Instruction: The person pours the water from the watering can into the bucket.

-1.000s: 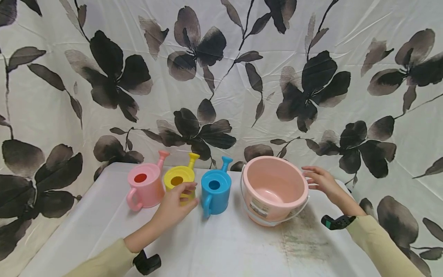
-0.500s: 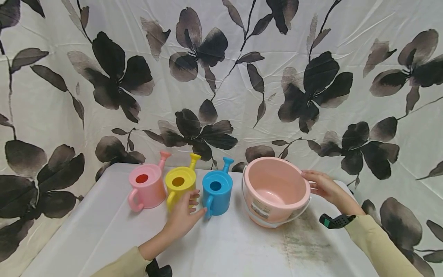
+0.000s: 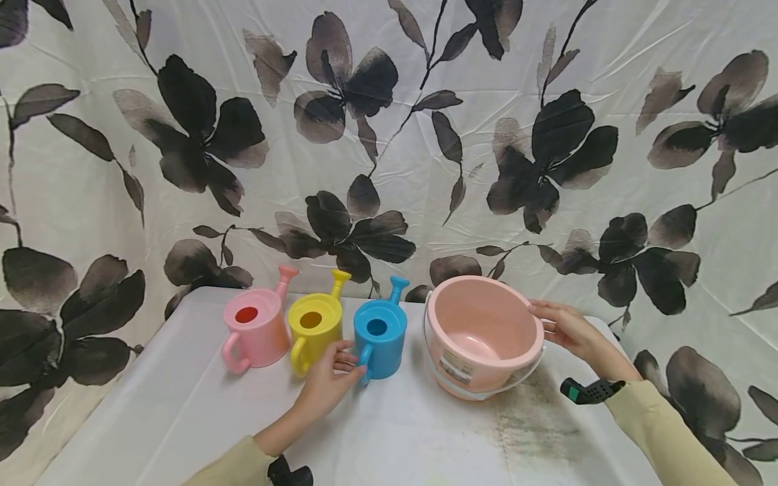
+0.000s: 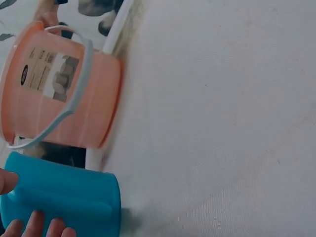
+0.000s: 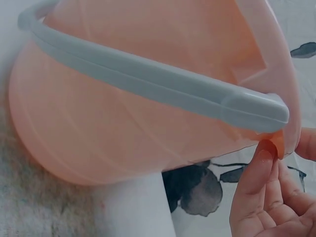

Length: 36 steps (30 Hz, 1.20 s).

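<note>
handle [image 3: 366, 354] of blue watering can [image 3: 387, 345] sits between thumb and fingertips of left hand [image 3: 328, 381], gap loose, contact unclear — best to close evenly round it, can level. right hand [image 3: 571, 331] pinches rim [image 3: 535, 334] of pink bucket [image 3: 486, 376]; press lightly. can stands upright on white table [image 3: 425, 432], left of bucket — smooth body, round top hole [image 3: 376, 327], spout [image 3: 397, 289] pointing away.
</note>
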Each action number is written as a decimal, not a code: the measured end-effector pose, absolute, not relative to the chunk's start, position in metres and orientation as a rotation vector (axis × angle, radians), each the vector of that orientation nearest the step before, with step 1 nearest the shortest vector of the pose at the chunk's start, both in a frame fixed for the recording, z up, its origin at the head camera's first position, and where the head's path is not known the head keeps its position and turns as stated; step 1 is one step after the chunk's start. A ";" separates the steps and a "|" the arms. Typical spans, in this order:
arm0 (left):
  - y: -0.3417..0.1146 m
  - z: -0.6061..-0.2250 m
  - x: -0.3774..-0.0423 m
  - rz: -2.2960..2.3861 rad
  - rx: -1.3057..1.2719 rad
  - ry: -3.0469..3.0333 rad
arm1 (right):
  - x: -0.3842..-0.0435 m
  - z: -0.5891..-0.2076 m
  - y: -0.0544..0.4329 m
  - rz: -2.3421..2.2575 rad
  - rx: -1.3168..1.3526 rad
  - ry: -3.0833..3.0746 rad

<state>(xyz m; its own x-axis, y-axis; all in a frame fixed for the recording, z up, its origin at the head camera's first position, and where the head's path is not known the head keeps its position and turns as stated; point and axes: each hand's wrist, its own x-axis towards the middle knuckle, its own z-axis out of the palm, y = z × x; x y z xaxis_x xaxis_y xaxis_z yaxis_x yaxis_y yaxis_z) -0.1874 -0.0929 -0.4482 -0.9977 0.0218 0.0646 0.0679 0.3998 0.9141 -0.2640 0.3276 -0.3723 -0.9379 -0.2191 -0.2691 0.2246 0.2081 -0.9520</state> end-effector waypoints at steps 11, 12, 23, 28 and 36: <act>-0.078 -0.460 -0.199 -1.801 0.025 -2.518 | -0.264 -0.374 0.326 -1.803 0.029 2.139; -0.077 -0.460 -0.199 -1.812 0.042 -2.512 | -0.264 -0.375 0.326 -1.806 0.034 2.138; -0.071 -0.465 -0.201 -1.838 0.139 -2.483 | -0.263 -0.375 0.325 -1.800 0.044 2.146; -0.068 -0.467 -0.201 -1.883 0.060 -2.426 | -0.263 -0.374 0.325 -1.815 0.037 2.149; -0.064 -0.477 -0.202 -1.822 0.063 -2.372 | -0.262 -0.375 0.326 -1.836 0.014 2.124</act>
<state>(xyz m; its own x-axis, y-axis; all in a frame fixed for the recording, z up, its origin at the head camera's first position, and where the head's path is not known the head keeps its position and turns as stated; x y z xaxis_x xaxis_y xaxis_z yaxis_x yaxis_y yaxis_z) -0.2018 -0.0644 -0.4771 -0.9879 -0.1242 0.0927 0.0576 0.2613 0.9635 -0.2625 0.3264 -0.3750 -0.9447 -0.2070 -0.2545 0.2219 0.1681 -0.9605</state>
